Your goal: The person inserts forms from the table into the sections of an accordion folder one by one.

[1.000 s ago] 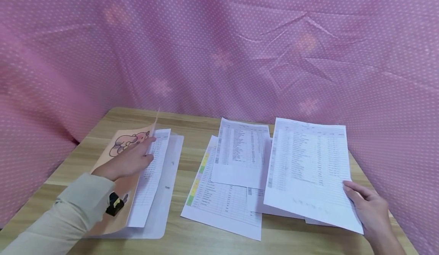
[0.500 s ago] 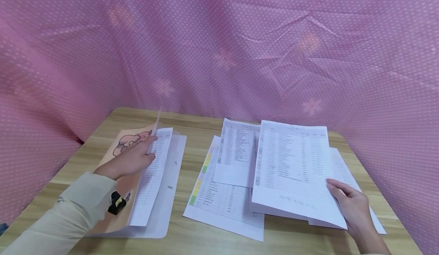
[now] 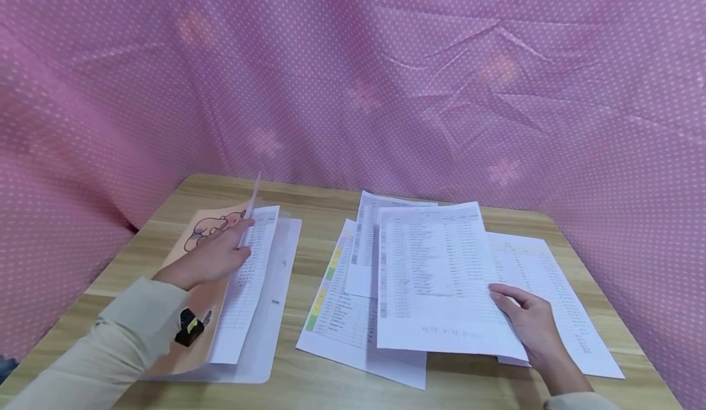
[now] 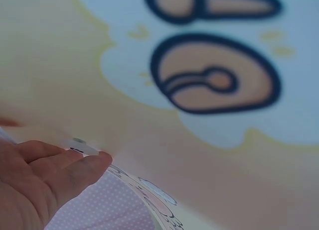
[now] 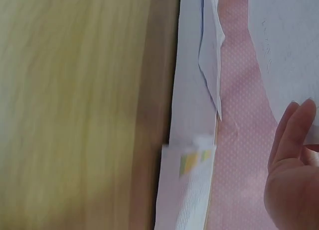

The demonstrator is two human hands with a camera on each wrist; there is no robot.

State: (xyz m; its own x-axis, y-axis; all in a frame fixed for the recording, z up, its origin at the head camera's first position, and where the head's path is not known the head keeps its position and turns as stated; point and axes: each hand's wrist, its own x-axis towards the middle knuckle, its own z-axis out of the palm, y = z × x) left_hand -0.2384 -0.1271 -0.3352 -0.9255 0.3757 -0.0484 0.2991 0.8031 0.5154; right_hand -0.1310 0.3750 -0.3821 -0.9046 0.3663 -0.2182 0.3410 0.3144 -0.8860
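On the left of the head view lies a folder with an orange cartoon cover (image 3: 206, 296), lifted partway over printed sheets (image 3: 237, 315). My left hand (image 3: 215, 258) holds the cover by its free edge, thumb and fingers pinching it; the left wrist view shows this pinch close up, with the cover (image 4: 214, 130) filling much of the frame. In my right hand (image 3: 529, 324) is a printed sheet (image 3: 430, 269), pinched at its right edge and raised above other papers. The right wrist view shows that sheet (image 5: 289, 46) held clear of the table, with the fingers partly behind it.
Several loose printed sheets overlap under the held one: one with coloured row marks (image 3: 336, 330), one behind it (image 3: 361, 269), one at the right (image 3: 562, 299). Wooden table (image 3: 314, 201); a pink dotted curtain (image 3: 353, 91) hangs behind it.
My right hand has carried its sheet leftward across the other papers, uncovering the sheet at the right. The left hand has kept its hold on the folder cover.
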